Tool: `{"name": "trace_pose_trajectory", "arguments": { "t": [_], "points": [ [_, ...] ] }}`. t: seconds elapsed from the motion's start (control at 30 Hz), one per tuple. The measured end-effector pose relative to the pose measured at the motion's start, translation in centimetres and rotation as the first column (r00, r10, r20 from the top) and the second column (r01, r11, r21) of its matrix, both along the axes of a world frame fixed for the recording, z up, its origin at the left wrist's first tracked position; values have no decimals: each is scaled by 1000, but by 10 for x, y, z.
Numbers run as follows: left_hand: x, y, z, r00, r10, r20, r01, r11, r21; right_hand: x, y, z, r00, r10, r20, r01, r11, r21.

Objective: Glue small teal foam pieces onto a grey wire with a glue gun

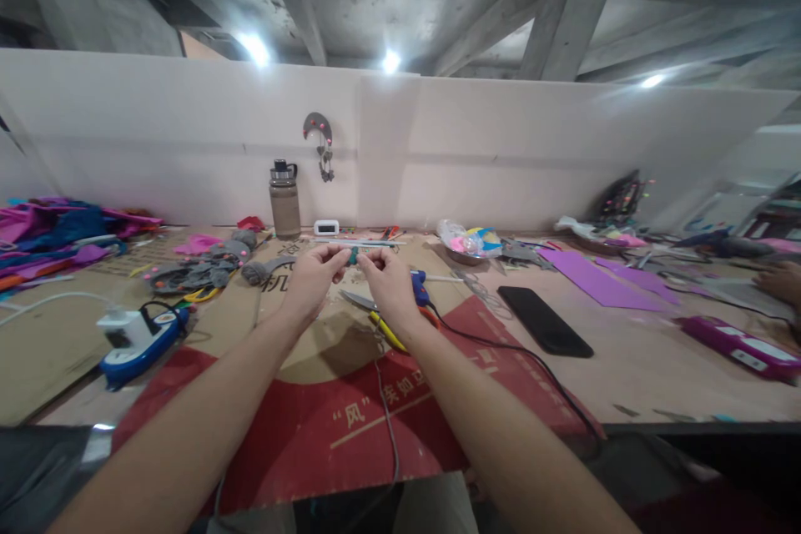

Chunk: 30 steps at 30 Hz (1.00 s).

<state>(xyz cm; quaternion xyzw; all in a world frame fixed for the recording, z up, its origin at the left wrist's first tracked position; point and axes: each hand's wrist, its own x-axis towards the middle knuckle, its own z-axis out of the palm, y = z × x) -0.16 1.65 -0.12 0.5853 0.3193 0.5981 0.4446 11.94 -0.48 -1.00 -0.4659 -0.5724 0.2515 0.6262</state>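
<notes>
Between the fingertips of both hands is a small dark green piece point(354, 254), too small to name more exactly. My left hand point(318, 277) pinches its left side and my right hand point(385, 277) pinches its right side, both raised over the table. Below them lies a pair of scissors point(389, 332) with yellow and orange handles, partly hidden by my right forearm. Just right of my right hand is a blue glue gun point(419, 288) with a black cord. A red and tan cardboard sheet point(300, 425) lies under my arms.
A black phone point(544, 321), purple sheets point(604, 279) and a magenta power strip point(742, 346) lie to the right. On the left are a blue power strip point(141, 350), grey felt pieces point(200, 267) and a fabric heap point(62, 229). A bottle point(285, 204) stands at the back; another person's hand point(779, 279) shows far right.
</notes>
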Motion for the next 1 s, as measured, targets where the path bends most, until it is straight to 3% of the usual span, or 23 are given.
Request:
{"name": "trace_pose_trajectory", "arguments": {
  "t": [0.47, 0.63, 0.83, 1.0],
  "points": [
    [0, -2, 2, 997, -59, -46, 55, 996, -76, 3, 0, -3, 988, -105, 112, 99, 993, 59],
    [-1, -2, 2, 991, -133, -7, 131, 983, -127, 3, 1, -5, 993, -31, 112, 23, 998, 63],
    [0, 0, 0, 970, -231, 75, 243, 933, -265, 6, 7, -6, 1000, -4, 6, 4, 1000, -20],
    [-2, -2, 2, 944, -295, 146, 326, 901, -288, 9, 4, -1, 999, 16, -50, -19, 997, -69]
  ]
}}
